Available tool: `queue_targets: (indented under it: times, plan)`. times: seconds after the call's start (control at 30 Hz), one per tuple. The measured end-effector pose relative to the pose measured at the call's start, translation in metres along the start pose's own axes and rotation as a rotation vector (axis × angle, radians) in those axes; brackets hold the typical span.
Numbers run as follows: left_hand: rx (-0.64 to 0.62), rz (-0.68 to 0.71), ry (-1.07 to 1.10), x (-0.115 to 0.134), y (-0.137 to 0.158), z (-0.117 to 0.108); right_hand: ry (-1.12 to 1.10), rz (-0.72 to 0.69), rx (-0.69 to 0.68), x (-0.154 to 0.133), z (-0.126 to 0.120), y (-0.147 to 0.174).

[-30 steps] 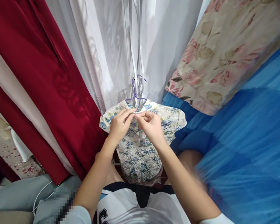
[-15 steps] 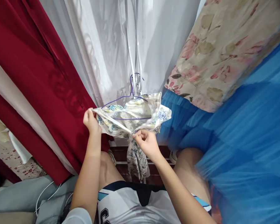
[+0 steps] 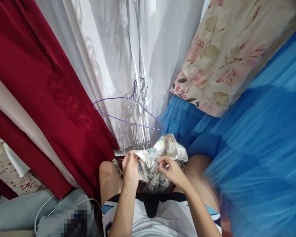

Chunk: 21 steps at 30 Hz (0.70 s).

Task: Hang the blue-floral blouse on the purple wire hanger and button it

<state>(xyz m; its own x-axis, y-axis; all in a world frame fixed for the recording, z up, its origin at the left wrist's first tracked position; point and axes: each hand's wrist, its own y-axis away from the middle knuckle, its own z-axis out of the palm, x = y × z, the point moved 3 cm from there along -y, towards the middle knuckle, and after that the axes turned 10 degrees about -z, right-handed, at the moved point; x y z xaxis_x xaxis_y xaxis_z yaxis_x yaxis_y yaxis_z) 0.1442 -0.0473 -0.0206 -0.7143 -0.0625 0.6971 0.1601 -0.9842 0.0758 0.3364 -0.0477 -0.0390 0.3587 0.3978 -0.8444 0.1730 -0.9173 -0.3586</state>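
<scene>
A white garment with a blue and yellow floral print (image 3: 150, 166) is bunched between my knees. My left hand (image 3: 130, 168) pinches its left edge. My right hand (image 3: 170, 169) is closed, thumb and fingers together, on the cloth at its middle. A pale end of the garment sticks up to the right of my right hand. Above it, a bare purple wire hanger (image 3: 130, 123) hangs tilted from white straps (image 3: 135, 62), apart from the garment.
White curtains (image 3: 160, 42) hang ahead, with red drapes (image 3: 61, 98) to the left. A pink floral cloth (image 3: 207, 59) and blue tulle (image 3: 268, 148) fill the right. Grey cushions (image 3: 14, 210) with a white cable (image 3: 40, 210) lie at lower left.
The floral garment has come off the purple hanger and moved down toward my lap in both hands. My left hand has moved right and down, closer to my right hand.
</scene>
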Motion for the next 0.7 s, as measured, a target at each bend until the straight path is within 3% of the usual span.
queue_targets:
  times: [0.13, 0.27, 0.43, 0.5, 0.6, 0.7]
  plan:
    - [-0.202, 0.022, -0.334, -0.008, 0.028, 0.032, -0.259, -0.103, -0.187, -0.033, 0.013, 0.007]
    - [-0.455, 0.080, -0.518, -0.008, 0.042, 0.047, -0.473, -0.049, -0.157, -0.057, 0.009, 0.008]
    - [-0.687, -0.179, -0.735, -0.026, 0.040, 0.031, -0.405, -0.036, -0.137, -0.069, -0.034, 0.006]
    - [-0.698, -0.206, -0.932, -0.030, 0.038, 0.020, -0.381, -0.026, -0.056, -0.068, -0.062, -0.002]
    - [-0.585, -0.062, -1.123, -0.017, 0.031, 0.012, -0.344, -0.031, 0.134, -0.059, -0.111, -0.029]
    - [-0.497, 0.069, -1.155, 0.004, 0.025, 0.020, -0.206, -0.175, 0.249, -0.053, -0.157, -0.078]
